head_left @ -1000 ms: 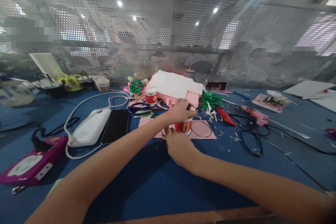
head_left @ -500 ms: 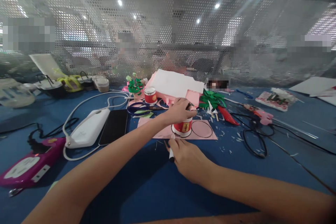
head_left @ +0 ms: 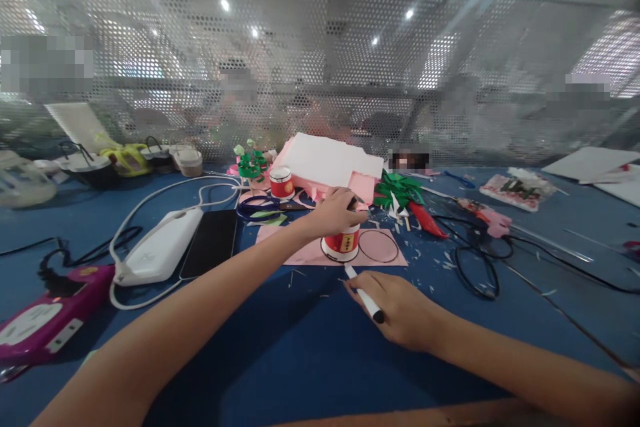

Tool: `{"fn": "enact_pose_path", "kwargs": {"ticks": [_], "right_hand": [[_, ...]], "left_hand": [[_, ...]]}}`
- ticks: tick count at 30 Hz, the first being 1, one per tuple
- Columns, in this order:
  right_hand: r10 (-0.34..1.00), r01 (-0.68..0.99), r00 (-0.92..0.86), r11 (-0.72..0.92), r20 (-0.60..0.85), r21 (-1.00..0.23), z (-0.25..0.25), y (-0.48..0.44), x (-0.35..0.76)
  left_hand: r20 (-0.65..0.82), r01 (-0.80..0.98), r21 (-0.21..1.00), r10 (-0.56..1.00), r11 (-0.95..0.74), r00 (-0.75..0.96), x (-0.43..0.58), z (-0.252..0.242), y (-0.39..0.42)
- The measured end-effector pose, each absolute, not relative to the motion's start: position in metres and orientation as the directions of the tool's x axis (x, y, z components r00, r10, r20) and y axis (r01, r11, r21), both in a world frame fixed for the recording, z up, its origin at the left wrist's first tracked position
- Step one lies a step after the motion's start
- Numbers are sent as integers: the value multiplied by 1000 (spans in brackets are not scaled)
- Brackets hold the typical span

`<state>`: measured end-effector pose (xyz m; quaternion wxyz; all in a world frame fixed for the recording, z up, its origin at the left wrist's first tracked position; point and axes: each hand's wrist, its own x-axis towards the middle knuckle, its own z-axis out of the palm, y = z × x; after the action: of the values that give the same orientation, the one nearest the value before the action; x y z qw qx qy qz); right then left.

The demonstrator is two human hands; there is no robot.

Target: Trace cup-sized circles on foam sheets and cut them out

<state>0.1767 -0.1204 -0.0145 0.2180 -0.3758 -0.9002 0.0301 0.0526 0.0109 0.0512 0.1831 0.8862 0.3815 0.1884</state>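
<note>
A red and white paper cup [head_left: 342,245] stands on a strip of pink paper [head_left: 300,252]. My left hand [head_left: 338,211] grips the cup from above, its fingers closed around the upper part. In my right hand [head_left: 393,303] is a white marker [head_left: 367,297] with a black end, its tip pointing at the near side of the cup's base. A dark curved line shows on the paper along the base. To the right of the cup, a drawn circle [head_left: 379,247] lies on the same paper.
Behind my left hand are blue-handled scissors [head_left: 257,208] and a second red cup [head_left: 281,183]. A phone [head_left: 210,243], a white power bank [head_left: 161,247] and a purple power strip [head_left: 55,313] lie left. Black cables [head_left: 477,267] and paper scraps are on the right.
My right hand has moved right and slightly down with the marker, from the cup's left front to its right front. My left hand still holds the cup in place.
</note>
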Motion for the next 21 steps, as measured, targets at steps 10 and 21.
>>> {"fn": "enact_pose_path", "kwargs": {"ticks": [10,21], "right_hand": [[689,580,-573,723,444,-375,-11,-110,200],[669,557,-613,743,420,-371,14,-79,189]], "left_hand": [[211,584,474,729,-659,652,53,48,15],[278,532,515,718,-673,639,54,40,20]]}}
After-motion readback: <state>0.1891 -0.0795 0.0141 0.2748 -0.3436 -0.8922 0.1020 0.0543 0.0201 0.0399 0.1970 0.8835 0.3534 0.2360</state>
